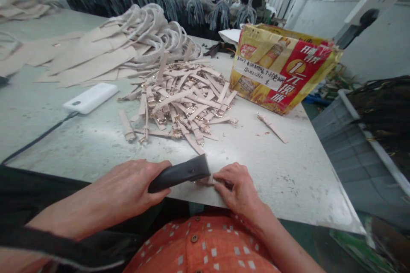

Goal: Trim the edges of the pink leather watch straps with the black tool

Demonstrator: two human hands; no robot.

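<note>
My left hand (128,192) is wrapped round the dark handle of a tool (179,173) at the near edge of the table (288,179). The tool's tip meets a small beige strap piece (206,180). My right hand (237,185) pinches that strap piece against the table surface, fingers closed on it. A heap of several beige straps with gold buckles (182,102) lies further out on the table, beyond both hands.
A white power bank (91,98) with a black cable lies at left. Beige bag panels with rope handles (128,47) are piled at the back. A red and yellow cardboard box (282,68) stands at right, a loose strap (272,127) near it. A grey crate (352,145) sits beside the table.
</note>
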